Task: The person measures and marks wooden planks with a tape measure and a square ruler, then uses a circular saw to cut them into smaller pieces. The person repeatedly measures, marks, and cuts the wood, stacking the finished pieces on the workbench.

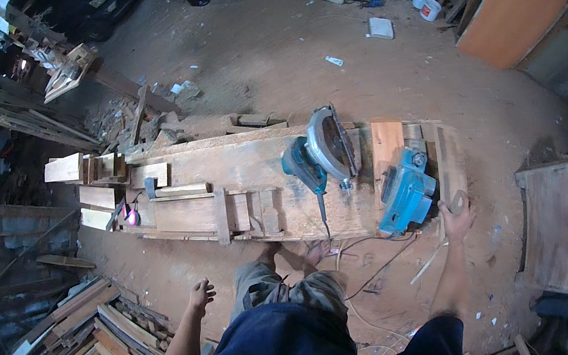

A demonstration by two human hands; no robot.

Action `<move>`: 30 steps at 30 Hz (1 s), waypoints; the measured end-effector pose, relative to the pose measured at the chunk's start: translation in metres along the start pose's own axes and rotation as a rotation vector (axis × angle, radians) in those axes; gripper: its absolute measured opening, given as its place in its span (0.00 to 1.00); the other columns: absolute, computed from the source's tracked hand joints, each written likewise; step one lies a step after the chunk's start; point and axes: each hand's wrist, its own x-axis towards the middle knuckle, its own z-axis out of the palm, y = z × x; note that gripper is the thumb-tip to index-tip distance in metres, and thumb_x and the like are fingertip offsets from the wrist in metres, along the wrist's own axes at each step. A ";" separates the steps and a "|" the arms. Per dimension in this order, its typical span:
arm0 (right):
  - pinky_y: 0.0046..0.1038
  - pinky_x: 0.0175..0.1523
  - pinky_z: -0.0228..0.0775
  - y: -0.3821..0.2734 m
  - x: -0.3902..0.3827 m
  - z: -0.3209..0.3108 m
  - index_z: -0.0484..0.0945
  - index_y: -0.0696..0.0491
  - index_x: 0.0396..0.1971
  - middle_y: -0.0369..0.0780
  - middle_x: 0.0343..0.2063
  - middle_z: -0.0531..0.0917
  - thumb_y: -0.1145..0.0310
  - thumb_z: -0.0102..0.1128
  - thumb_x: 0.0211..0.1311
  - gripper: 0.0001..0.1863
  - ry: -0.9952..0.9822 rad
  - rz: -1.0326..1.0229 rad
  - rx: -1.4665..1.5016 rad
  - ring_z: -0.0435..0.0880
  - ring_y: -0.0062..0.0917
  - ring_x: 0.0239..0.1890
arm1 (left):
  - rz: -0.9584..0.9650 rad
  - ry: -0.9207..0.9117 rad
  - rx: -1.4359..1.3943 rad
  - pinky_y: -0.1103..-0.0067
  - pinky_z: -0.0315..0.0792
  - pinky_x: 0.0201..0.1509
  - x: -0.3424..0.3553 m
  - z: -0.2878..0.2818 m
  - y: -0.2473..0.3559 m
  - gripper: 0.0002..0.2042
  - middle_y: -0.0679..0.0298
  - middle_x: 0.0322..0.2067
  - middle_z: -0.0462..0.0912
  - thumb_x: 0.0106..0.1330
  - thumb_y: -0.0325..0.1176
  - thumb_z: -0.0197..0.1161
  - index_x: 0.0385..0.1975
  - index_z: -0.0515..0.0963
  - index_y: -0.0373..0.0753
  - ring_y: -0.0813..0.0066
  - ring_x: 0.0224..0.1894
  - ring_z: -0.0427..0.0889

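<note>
My right hand (457, 220) is closed around the near end of a narrow wooden board (450, 162) at the right end of the workbench (250, 160). Just left of it stands a blue power planer (410, 196). My left hand (202, 294) hangs low beside my leg, fingers loosely curled and apart, with nothing in it. A circular saw (325, 147) with a teal handle rests on the bench's middle. A reddish board (385, 147) lies beyond the planer. Towards the left, a hammer (150, 188) lies among short wood pieces (183, 190).
Cables (381, 265) trail over the floor near my feet. Scrap wood (104, 323) is piled at the lower left. To the right stands a wooden cabinet-like piece (558, 222). An orange panel (510, 27) leans at the back right, near white buckets (430, 9).
</note>
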 end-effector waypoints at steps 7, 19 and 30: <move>0.52 0.72 0.59 0.046 0.012 0.057 0.66 0.39 0.72 0.58 0.66 0.69 0.50 0.77 0.44 0.51 -0.059 -0.261 -0.069 0.66 0.54 0.69 | -0.106 0.037 0.072 0.65 0.76 0.46 -0.017 -0.022 -0.031 0.28 0.55 0.53 0.84 0.75 0.55 0.57 0.60 0.74 0.36 0.63 0.46 0.85; 0.39 0.65 0.71 0.042 0.000 0.081 0.69 0.60 0.66 0.53 0.58 0.79 0.71 0.64 0.65 0.30 -0.221 -0.183 0.551 0.80 0.42 0.60 | 0.121 -0.026 0.091 0.72 0.77 0.48 -0.013 0.020 0.023 0.27 0.51 0.53 0.84 0.76 0.49 0.60 0.60 0.76 0.30 0.66 0.47 0.86; 0.37 0.68 0.65 -0.344 -0.146 -0.060 0.78 0.61 0.57 0.47 0.56 0.81 0.67 0.62 0.70 0.20 0.206 -0.360 0.717 0.76 0.37 0.62 | 0.142 -0.192 -0.534 0.63 0.80 0.51 0.016 0.053 0.111 0.21 0.62 0.28 0.79 0.83 0.48 0.45 0.38 0.76 0.37 0.62 0.34 0.84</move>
